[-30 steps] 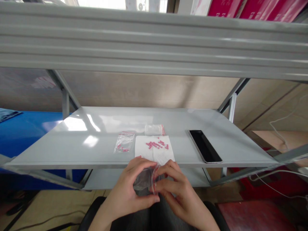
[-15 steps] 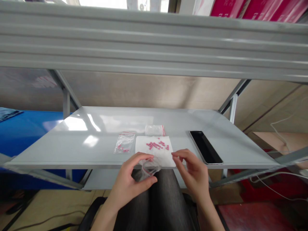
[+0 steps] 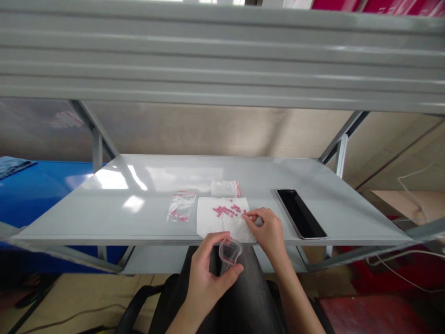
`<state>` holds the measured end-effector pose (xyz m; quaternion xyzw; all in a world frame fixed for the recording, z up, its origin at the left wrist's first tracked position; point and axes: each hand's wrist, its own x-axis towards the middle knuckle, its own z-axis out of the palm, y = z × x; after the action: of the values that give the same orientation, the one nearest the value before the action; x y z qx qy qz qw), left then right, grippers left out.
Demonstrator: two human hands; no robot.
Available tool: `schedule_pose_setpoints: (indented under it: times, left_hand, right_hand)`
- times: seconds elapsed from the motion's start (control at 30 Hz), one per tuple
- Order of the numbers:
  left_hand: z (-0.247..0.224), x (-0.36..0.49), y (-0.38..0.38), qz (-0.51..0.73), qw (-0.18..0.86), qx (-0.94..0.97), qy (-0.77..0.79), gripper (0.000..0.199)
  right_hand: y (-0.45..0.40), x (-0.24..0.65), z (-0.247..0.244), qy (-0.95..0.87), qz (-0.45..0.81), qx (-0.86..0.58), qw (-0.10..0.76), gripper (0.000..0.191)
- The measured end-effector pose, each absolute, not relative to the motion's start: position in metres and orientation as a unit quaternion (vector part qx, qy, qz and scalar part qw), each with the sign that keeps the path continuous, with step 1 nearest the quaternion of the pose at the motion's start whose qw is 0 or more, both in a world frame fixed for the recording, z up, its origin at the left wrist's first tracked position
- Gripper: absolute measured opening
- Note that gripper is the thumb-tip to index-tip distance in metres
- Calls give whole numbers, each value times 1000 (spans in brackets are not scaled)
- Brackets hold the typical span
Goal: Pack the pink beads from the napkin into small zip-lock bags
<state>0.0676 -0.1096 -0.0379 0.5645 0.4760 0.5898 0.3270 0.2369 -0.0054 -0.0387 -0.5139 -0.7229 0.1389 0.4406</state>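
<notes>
Shelf (image 3: 104, 218) | left hand (image 3: 210, 278) pinches gaping bag (image 3: 231, 253); I'd steady it | right hand (image 3: 272, 227), bag's one o'clock, at pellets (image 3: 219, 211), grip unclear

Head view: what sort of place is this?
Probably an office or small workroom, indoors: a metal-framed worktable, what look like red books or binders at top right, and a black chair armrest.
</notes>
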Motion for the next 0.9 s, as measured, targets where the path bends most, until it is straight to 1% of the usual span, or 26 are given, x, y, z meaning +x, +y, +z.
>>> schedule_pose_setpoints:
  times: [0.07, 0.13, 0.2, 0.3, 0.37, 0.47, 0.5, 0.53, 0.6, 0.7, 0.8, 0.9]
  left_hand:
    - [-40, 68, -106, 580, 333, 558, 491, 42]
    - [-41, 68, -103, 573, 346, 554, 495, 42]
    - [-41, 69, -102, 574, 358, 547, 494, 43]
    - [-41, 70, -102, 581, 365, 536, 492, 39]
    - [-41, 71, -102, 578, 370, 536, 492, 38]
    - [-41, 71, -102, 576, 374, 536, 492, 40]
    - [-41, 71, -102, 579, 373, 532, 493, 40]
    - [-41, 71, -102, 583, 373, 527, 494, 40]
    - [-43, 71, -102, 588, 373, 521, 494, 39]
    - [-46, 70, -101, 586, 370, 532, 486, 39]
    - [-50, 69, -101, 587, 366, 541, 479, 38]
    - [-50, 68, -102, 587, 370, 539, 478, 37]
  right_hand:
    - [-17, 237, -23, -727, 186, -473, 462, 13]
    - [-31, 235, -4, -735, 275, -389, 483, 8]
    - [-45, 232, 14, -756, 332, -329, 458, 4]
    - [-56, 229, 28, -785, 354, -298, 411, 6]
    - [-55, 230, 27, -781, 353, -303, 416, 6]
    - [-42, 238, 16, -746, 325, -337, 474, 9]
    - [-35, 241, 11, -741, 308, -353, 481, 10]
    - [-27, 243, 5, -744, 286, -373, 475, 9]
    - [-9, 248, -9, -768, 231, -418, 426, 10]
    - [13, 250, -27, -788, 189, -455, 370, 18]
    - [24, 249, -37, -790, 183, -465, 356, 25]
    - [27, 247, -40, -796, 178, -467, 342, 25]
